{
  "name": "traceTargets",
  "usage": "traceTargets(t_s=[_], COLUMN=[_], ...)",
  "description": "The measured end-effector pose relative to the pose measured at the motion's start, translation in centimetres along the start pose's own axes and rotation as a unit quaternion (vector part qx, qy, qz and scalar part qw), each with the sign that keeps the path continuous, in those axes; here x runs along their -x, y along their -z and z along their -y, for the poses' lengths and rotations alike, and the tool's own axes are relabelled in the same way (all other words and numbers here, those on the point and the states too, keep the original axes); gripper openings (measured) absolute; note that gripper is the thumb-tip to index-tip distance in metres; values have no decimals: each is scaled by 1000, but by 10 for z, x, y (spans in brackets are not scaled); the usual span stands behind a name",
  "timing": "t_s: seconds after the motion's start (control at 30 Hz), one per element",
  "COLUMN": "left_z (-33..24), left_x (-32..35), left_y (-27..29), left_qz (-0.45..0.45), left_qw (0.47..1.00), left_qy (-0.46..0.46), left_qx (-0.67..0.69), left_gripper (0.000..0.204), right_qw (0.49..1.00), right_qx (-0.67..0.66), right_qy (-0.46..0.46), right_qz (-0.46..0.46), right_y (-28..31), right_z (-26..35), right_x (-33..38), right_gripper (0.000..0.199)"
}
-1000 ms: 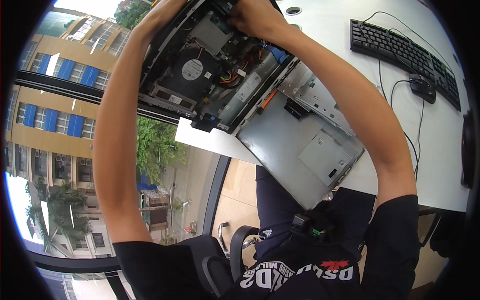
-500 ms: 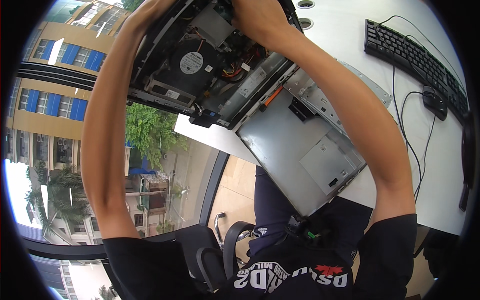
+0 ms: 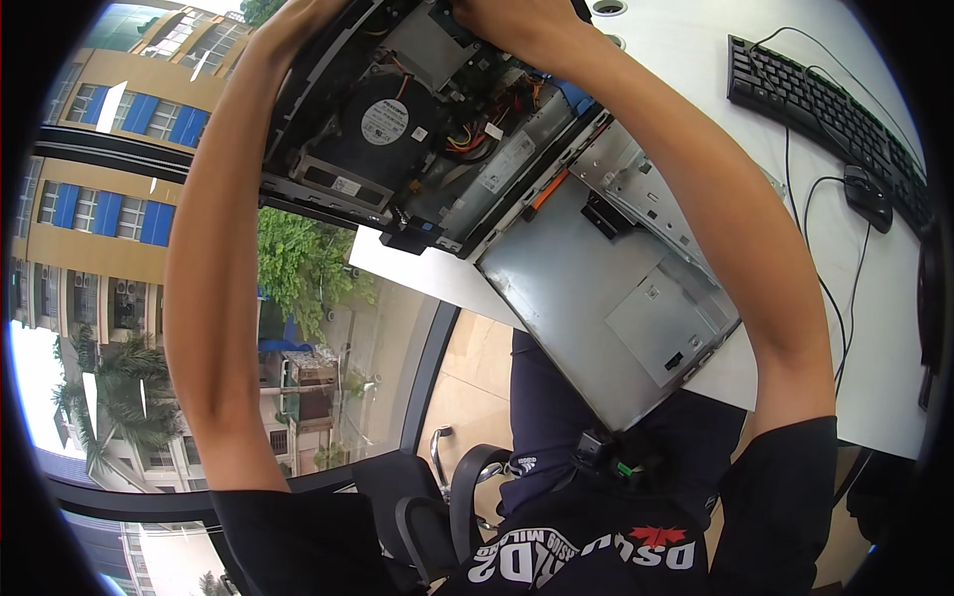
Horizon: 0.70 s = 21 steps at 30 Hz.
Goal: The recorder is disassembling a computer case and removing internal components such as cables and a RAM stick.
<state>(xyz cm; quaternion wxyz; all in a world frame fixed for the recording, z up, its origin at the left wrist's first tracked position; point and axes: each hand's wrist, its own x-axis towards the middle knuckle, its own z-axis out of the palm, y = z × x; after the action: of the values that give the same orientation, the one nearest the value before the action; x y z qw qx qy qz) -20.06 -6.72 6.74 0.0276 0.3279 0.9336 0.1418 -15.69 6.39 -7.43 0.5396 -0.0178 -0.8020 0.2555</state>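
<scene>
An opened desktop computer case [image 3: 323, 204] fills the upper middle, tilted, its inside facing me. In it are a black blower fan [image 3: 386, 121], a grey metal box [image 3: 425, 55] and a bundle of coloured wires [image 3: 472, 139]. My left hand [image 3: 306, 12] is at the far left edge of the case, its fingers out of the picture. Over the far part of the case is my right hand [image 3: 522, 22], its fingers hidden. A detached metal cover panel [image 3: 566, 288] with an orange strip [image 3: 550, 191] lies beside the case, its near corner over my lap.
On the white table [image 3: 686, 60] to the right are a black keyboard [image 3: 825, 124] and a black mouse [image 3: 868, 199] with loose cables. A dark flat-edged object [image 3: 929, 318] stands at the far right. A window [image 3: 338, 387] borders the left; a black chair [image 3: 477, 487] is below.
My right hand has shifted slightly left and up over the case, uncovering more wires and a blue part. The view has shifted a little; the left hand stays at the case edge.
</scene>
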Motion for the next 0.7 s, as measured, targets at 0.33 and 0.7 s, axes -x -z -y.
traceTargets(t_s=[0.33,0.7], left_z=[-15,-11], left_x=[34,16], left_y=[-1,0], left_qz=[18,8], left_qw=[995,1000], left_qy=[-103,26], left_qx=[0,6], left_gripper=[86,88], right_qw=[1000,964], right_qx=[7,117], right_qy=[24,-17], right_qz=[-18,239], right_y=[3,2], right_z=[-4,-35], right_x=[-8,33], right_gripper=[19,17])
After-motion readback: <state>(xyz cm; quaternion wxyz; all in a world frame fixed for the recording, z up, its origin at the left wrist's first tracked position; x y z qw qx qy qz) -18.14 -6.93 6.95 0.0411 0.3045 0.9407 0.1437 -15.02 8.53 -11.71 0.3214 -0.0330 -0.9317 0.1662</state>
